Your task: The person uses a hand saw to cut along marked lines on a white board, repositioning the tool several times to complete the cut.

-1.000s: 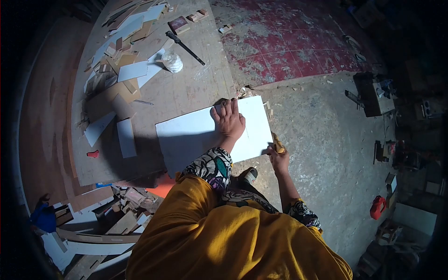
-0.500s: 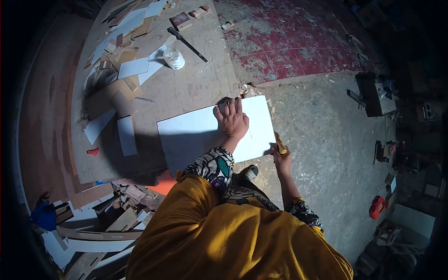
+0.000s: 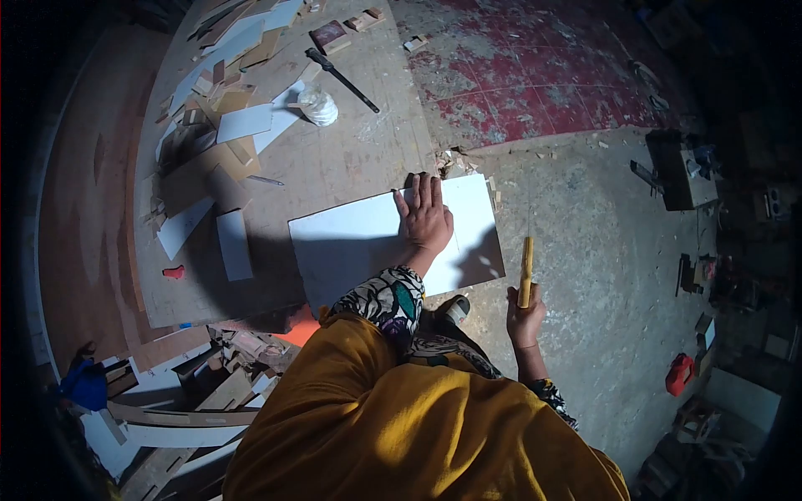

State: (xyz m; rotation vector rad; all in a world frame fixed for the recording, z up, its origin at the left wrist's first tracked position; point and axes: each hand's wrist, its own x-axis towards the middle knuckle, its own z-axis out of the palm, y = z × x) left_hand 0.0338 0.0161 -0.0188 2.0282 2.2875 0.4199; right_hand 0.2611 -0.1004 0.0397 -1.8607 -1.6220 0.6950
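A white rectangular board (image 3: pixel 351 242) lies over the worktable's edge, its right end jutting out above the floor. My left hand (image 3: pixel 428 224) rests flat on it near the far edge, fingers stretched out. To the right of the board, my right hand (image 3: pixel 525 319) is closed around a narrow yellow wooden tool (image 3: pixel 526 271), seen edge-on from above. Its kind cannot be made out. The tool stands apart from the board, and the shadow of hand and tool falls on the board's right end.
The worktable (image 3: pixel 368 159) carries a plastic jar (image 3: pixel 317 107), a long black tool (image 3: pixel 342 79), a pen (image 3: pixel 266 179) and a heap of board scraps (image 3: pixel 242 123). A small red object (image 3: pixel 174 272) sits near its left edge. Offcuts (image 3: pixel 200 409) pile up at lower left.
My right hand has drawn away from the board's right edge, down and to the right, turning the yellow tool upright in view. My left hand keeps its place on the board.
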